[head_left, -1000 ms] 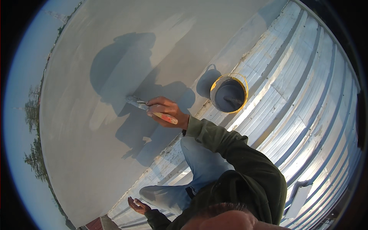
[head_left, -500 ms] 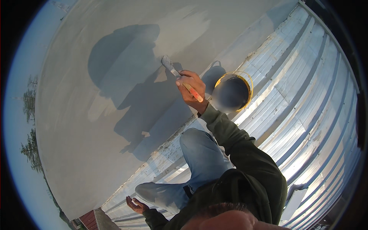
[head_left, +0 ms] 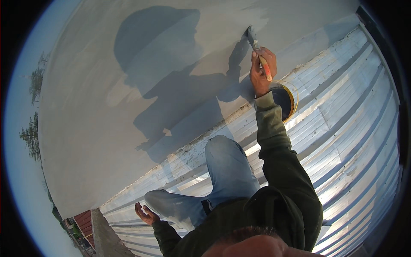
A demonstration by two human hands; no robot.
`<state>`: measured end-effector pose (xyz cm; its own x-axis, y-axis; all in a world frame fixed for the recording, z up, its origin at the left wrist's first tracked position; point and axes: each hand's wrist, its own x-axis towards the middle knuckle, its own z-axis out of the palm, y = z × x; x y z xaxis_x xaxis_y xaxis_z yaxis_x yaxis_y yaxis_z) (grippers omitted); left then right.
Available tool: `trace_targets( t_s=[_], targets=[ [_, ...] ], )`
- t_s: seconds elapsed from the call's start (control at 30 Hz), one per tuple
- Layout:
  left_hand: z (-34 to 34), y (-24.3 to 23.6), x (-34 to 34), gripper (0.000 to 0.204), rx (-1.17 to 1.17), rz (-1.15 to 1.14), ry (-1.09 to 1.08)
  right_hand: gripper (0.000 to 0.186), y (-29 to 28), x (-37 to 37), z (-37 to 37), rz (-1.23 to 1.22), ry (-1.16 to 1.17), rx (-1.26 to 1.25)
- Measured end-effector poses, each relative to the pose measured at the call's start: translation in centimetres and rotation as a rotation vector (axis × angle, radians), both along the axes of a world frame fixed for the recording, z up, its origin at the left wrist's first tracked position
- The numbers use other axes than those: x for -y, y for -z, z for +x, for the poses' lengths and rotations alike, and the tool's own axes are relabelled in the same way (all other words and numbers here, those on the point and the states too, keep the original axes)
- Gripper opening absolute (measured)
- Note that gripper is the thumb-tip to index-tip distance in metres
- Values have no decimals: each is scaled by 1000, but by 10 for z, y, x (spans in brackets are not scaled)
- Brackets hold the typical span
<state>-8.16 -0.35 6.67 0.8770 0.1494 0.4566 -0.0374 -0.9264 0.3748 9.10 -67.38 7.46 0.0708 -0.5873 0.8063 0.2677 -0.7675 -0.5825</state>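
Observation:
My right hand [head_left: 263,70] is closed round the wooden handle of a paintbrush [head_left: 253,39], whose red-tipped end points back toward me. The bristles touch a smooth grey wall [head_left: 94,141] and meet the shadow of the brush there. Below that hand, partly hidden by my wrist and sleeve, a bucket [head_left: 293,105] with a yellow rim and wire handle holds something dark. My left hand [head_left: 146,214] is beside my bent knee, palm turned up, fingers apart, with nothing in it.
Under me runs a ribbed metal sheet roof [head_left: 338,111], with raised ridges and a rough seam where it meets the wall. My legs [head_left: 227,167] are folded on it. A dark reddish roof [head_left: 84,227] and trees [head_left: 31,136] show beyond the wall at left.
My right hand has carried the paintbrush to the right and farther up the wall, and its arm has straightened. My shadow has shifted as the view moved. My left hand stays open by my knee.

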Motion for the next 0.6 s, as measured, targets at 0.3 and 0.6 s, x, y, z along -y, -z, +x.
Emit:
trace_targets(
  t_s=[0.3, 0.6],
  targets=[
    [9, -3, -5, 43, 9, -34, -14, 17, 7, -167, -2, 162, -683, -104],
    [8, 13, -11, 46, 37, -77, -15, 26, 2, -183, 8, 72, -289, -123]
  ],
)
